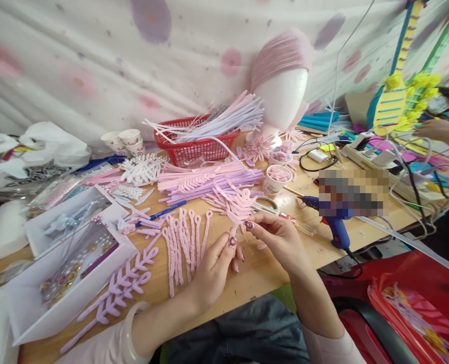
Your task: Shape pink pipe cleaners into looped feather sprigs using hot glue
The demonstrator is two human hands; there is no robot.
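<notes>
Over the front of the table my left hand (215,265) and my right hand (277,240) come close together, thumbs and fingertips pinched. Between them is a small pink pipe cleaner piece (234,230); its far end blends into the pink pile behind, so its full shape is unclear. Beyond the fingers lie pink pipe cleaner pieces (228,202), some bent into leafy sprigs. Left of my left hand, several twisted pink strips with looped tops (182,242) lie in a row. Two purple leafy sprigs (118,288) rest farther left.
A blue glue gun (338,230) and scissors (268,205) lie to the right, near power strips (376,162). At the back are a red basket (194,149) of pipe cleaners and a foam head (285,96). White boxes (23,318) stand left. Another person's hand (442,131) is far right.
</notes>
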